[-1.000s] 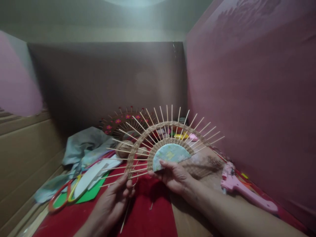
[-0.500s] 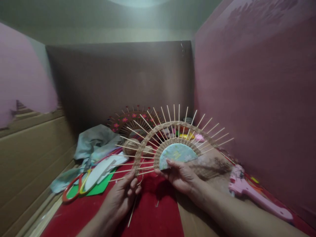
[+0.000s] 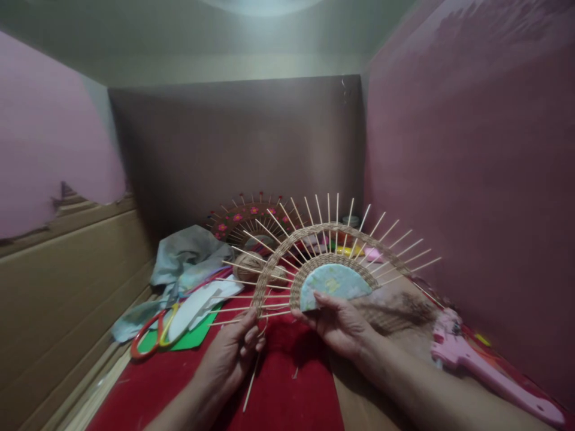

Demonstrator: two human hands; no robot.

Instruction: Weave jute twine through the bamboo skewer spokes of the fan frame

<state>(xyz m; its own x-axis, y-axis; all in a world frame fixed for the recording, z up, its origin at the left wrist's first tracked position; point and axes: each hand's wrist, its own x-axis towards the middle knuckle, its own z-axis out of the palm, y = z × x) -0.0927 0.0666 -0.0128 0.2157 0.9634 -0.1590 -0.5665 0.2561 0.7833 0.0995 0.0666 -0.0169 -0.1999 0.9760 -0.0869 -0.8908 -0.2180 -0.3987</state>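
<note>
A half-round woven fan point(image 3: 339, 259) is held up in front of me, its thin wooden sticks spreading outward like rays. Two bands of braided twine cross the sticks, and a light blue patterned cloth half-disc point(image 3: 332, 281) forms the centre. My right hand point(image 3: 339, 323) grips the base of the half-disc, thumb on the front. At the lower left end of the outer band, my left hand point(image 3: 238, 344) pinches the weave, fingers closed. A loose strand and a thin stick point(image 3: 252, 383) hang below this hand.
Scissors point(image 3: 146, 341) with orange and yellow handles, green sheet point(image 3: 193, 340), grey cloth point(image 3: 184, 254) and twine ball point(image 3: 249, 267) lie to the left. A pink glue gun point(image 3: 476, 356) rests at the right. Behind stands a second, flowered fan point(image 3: 238, 218). Walls close in both sides.
The whole view has shifted, so everything appears slightly further right. Both hands keep the same hold on the fan.
</note>
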